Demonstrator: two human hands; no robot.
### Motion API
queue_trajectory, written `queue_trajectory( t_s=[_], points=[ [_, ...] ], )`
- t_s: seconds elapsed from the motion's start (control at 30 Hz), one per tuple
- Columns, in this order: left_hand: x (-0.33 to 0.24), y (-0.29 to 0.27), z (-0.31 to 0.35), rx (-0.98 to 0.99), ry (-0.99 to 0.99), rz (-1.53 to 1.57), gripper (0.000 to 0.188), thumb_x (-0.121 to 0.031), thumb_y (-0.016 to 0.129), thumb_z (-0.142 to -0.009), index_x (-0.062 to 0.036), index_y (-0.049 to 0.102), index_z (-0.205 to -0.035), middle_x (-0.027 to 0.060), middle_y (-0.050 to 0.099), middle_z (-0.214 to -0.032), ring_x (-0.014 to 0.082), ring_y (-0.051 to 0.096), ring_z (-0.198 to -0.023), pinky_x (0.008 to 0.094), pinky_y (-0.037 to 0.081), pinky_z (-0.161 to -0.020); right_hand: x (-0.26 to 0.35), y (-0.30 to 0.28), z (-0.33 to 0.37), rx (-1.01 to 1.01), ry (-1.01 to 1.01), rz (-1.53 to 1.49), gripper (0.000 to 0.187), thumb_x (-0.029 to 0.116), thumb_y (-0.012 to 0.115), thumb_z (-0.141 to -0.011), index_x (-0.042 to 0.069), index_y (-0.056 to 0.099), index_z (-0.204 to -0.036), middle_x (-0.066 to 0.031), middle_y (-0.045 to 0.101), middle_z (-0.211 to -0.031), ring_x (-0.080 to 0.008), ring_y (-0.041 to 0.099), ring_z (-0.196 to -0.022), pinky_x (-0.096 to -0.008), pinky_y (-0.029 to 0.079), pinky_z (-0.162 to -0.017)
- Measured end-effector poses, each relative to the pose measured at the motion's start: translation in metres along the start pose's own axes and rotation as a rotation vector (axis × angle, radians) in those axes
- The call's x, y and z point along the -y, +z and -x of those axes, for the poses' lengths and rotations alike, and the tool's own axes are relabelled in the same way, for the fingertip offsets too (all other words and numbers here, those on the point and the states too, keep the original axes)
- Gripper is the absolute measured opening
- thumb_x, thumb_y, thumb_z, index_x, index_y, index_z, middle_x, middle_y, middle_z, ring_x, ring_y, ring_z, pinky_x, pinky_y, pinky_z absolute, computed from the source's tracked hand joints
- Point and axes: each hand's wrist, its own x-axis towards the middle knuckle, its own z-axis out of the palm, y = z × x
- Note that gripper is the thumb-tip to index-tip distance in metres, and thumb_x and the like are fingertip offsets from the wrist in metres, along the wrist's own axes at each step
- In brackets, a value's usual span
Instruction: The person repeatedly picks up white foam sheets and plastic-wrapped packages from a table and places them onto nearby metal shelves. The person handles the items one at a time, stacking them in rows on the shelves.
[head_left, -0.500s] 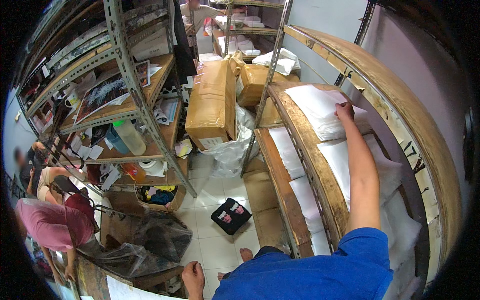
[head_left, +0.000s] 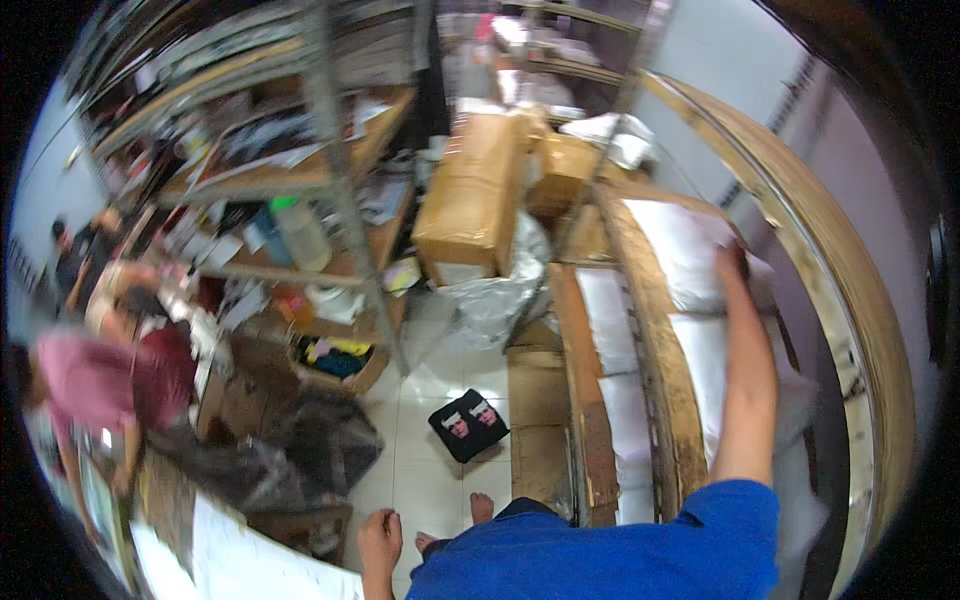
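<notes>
My right arm reaches forward to a wooden shelf on the right. At its end my right hand (head_left: pixel 733 262) rests at the right part of a stack of thin white sheets or plastic bags (head_left: pixel 672 245). Motion smears its fingers, so their grip does not show. A second white stack (head_left: pixel 695 365) lies nearer on the same shelf, beside my forearm. Low in front of me hangs my left hand (head_left: pixel 380 540), its fingers curled in loosely and nothing visible in them. On the tiled floor lies a folded black cloth (head_left: pixel 468 426) with two pink-and-white printed figures.
Cardboard boxes (head_left: pixel 470 200) and silvery plastic wrap (head_left: pixel 500 300) stand ahead between the racks. A cluttered metal rack (head_left: pixel 345 210) rises at left, with an open box of cloth (head_left: pixel 370 372) below. A person in pink (head_left: pixel 105 385) bends over a table at far left.
The whole scene has shifted rightward and blurred as my head turned left. My right hand stays at the same white stack; my left hand still hangs low.
</notes>
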Motion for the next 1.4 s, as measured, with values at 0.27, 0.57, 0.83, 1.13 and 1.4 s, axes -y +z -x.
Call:
queue_trajectory(
  t_s=[0.27,0.57,0.83,1.13,1.4],
  points=[
    [0.031,-0.037,0.037,-0.092,-0.090,0.003,0.020,-0.023,0.060,-0.089,-0.0051,0.067,-0.092,0.0147,0.068,-0.087,0.0350,0.066,-0.078,0.0447,0.052,-0.070,0.081,0.006,0.014,0.091,-0.832,-0.572,0.036,0.030,0.054,-0.098,-0.006,0.057,-0.099,-0.0158,0.061,-0.087,-0.0225,0.054,-0.081,-0.0367,0.045,-0.075],
    [0.093,-0.108,0.125,-0.504,-0.212,-0.053,0.018,-0.016,0.065,-0.085,-0.0044,0.064,-0.098,0.0130,0.061,-0.098,0.0331,0.060,-0.092,0.0423,0.049,-0.080,0.283,0.026,0.285,0.547,-1.174,-0.698,0.025,0.025,0.054,-0.098,0.000,0.057,-0.101,-0.0108,0.059,-0.094,-0.0186,0.054,-0.090,-0.0315,0.044,-0.083],
    [0.167,-0.181,0.259,-0.862,-0.618,-0.463,0.033,-0.017,0.067,-0.082,-0.0041,0.060,-0.112,0.0188,0.053,-0.127,0.0367,0.048,-0.121,0.0454,0.039,-0.100,0.273,0.288,0.509,1.113,-0.926,-0.630,0.026,0.032,0.049,-0.096,0.008,0.057,-0.090,-0.0028,0.051,-0.067,-0.0155,0.049,-0.055,-0.0329,0.043,-0.049],
    [0.188,-0.162,0.322,-0.932,-0.833,-0.529,0.047,-0.026,0.062,-0.084,-0.0027,0.052,-0.124,0.0212,0.044,-0.139,0.0369,0.037,-0.133,0.0493,0.028,-0.112,0.150,0.191,0.788,1.996,-0.211,-0.050,0.024,0.028,0.046,-0.095,0.006,0.055,-0.092,-0.0056,0.051,-0.063,-0.0159,0.046,-0.047,-0.0288,0.040,-0.043],
    [0.185,-0.171,0.326,-0.956,-0.812,-0.460,0.045,-0.025,0.064,-0.084,-0.0031,0.055,-0.122,0.0183,0.046,-0.136,0.0340,0.039,-0.132,0.0486,0.030,-0.110,0.215,0.207,0.809,1.839,-0.451,-0.199,0.021,0.025,0.046,-0.096,0.005,0.053,-0.092,-0.0078,0.052,-0.064,-0.0181,0.047,-0.047,-0.0305,0.041,-0.044]
  ],
)
